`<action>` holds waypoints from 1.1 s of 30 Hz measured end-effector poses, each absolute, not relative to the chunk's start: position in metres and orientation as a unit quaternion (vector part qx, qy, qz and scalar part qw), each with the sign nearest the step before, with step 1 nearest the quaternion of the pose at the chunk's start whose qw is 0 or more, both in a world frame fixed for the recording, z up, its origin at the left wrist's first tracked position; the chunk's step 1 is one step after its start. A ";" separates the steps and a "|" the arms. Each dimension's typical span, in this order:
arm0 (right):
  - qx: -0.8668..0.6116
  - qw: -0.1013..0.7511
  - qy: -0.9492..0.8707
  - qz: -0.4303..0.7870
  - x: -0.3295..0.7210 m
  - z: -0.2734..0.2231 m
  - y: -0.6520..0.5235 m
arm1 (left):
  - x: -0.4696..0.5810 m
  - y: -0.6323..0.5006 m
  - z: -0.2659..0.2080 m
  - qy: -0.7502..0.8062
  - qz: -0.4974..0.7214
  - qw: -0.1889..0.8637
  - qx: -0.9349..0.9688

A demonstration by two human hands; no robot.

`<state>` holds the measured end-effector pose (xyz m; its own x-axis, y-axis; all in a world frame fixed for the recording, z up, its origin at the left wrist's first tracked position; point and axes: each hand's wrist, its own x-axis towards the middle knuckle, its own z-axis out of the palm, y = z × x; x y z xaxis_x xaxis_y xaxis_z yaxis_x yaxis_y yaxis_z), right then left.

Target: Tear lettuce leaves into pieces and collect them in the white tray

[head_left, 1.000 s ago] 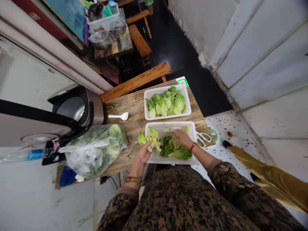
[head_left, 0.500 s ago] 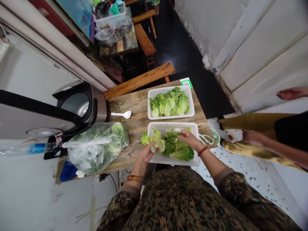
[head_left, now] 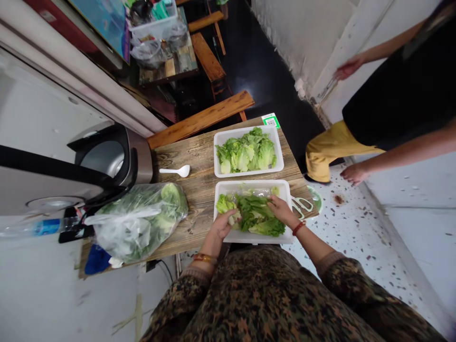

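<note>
My left hand (head_left: 223, 225) is closed on pale green lettuce leaves (head_left: 225, 204) at the left side of the near white plastic tray (head_left: 254, 239). Across the same tray, my right hand (head_left: 282, 212) has its fingers curled against the edge of a darker pile of lettuce (head_left: 257, 213), with the fingertips partly hidden among the leaves. Small wet scraps and a pale leaf lie along this tray's far side. Just beyond it, a second white tray (head_left: 280, 167) holds a heap of torn lettuce (head_left: 246, 151).
Green-handled scissors (head_left: 302, 206) lie right of the near tray. On the wooden table (head_left: 199, 202) are a white spoon (head_left: 176, 171) and a plastic bag of greens (head_left: 142, 218). A black and silver appliance (head_left: 142, 159) stands left. Another person (head_left: 402, 95) is at the right.
My left hand has lowered its lettuce leaves into the near tray. My right hand stays at the pile. The other person has come further into view at the right.
</note>
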<state>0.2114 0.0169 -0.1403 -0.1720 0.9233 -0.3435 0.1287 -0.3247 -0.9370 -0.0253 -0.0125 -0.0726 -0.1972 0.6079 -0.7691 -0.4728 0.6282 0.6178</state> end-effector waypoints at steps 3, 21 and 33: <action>-0.569 0.340 -0.501 0.557 0.205 -0.135 0.016 | -0.025 -0.010 -0.072 0.636 0.429 0.638 0.060; -0.466 0.405 -0.191 0.763 0.193 -0.129 0.009 | -0.015 -0.011 -0.062 0.585 0.417 0.693 0.062; -0.425 0.383 -0.166 0.803 0.151 -0.111 -0.010 | -0.002 -0.010 -0.053 0.568 0.436 0.690 0.103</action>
<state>0.1510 -0.0103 -0.1108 -0.3447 0.7568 -0.5554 -0.4737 -0.6510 -0.5931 -0.0024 -0.0105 -0.0534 -0.0253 0.7199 -0.6936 -0.4850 0.5978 0.6383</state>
